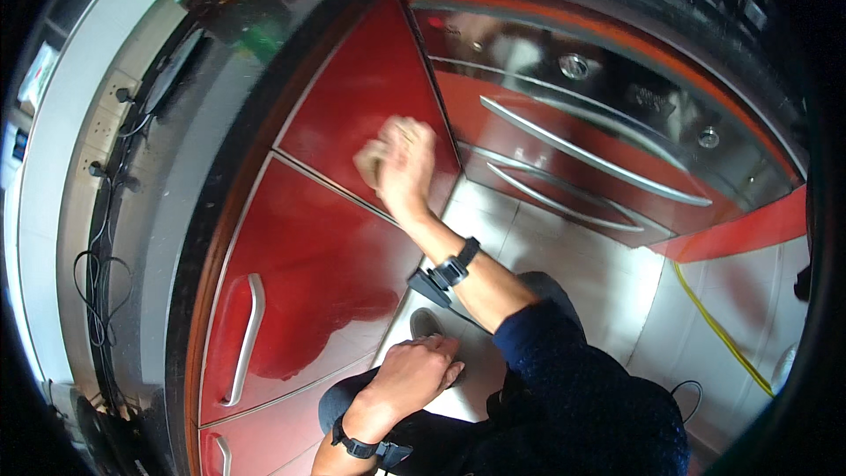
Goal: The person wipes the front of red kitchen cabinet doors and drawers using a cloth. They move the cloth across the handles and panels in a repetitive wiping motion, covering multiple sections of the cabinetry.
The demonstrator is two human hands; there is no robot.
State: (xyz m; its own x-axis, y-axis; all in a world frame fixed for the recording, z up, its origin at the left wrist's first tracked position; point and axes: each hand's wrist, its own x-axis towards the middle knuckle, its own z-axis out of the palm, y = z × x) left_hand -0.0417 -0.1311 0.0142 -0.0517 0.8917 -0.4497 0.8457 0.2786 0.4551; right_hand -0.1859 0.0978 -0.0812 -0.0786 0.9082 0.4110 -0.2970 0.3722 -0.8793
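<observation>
My right hand (408, 154) is against the upper red cabinet door (339, 92), its fingers closed around a tan, bunched cloth (371, 161). Motion smears both the hand and the cloth, so the cloth's full shape is unclear. My left hand (412, 376) rests on my bent knee, just in front of the lower red cabinet door (308, 278). It holds nothing, and its fingers lie loosely over the knee. Each wrist wears a black strap with a small device. A wet-looking, glossy reflection spreads over the lower door.
A silver handle (245, 339) sticks out from the lower door. To the right stands a built-in oven (573, 115) with long silver handles. Dark countertop (207, 167) runs above the cabinets, with cables (101, 291) along the wall. A yellow hose (718, 326) crosses the white tiles.
</observation>
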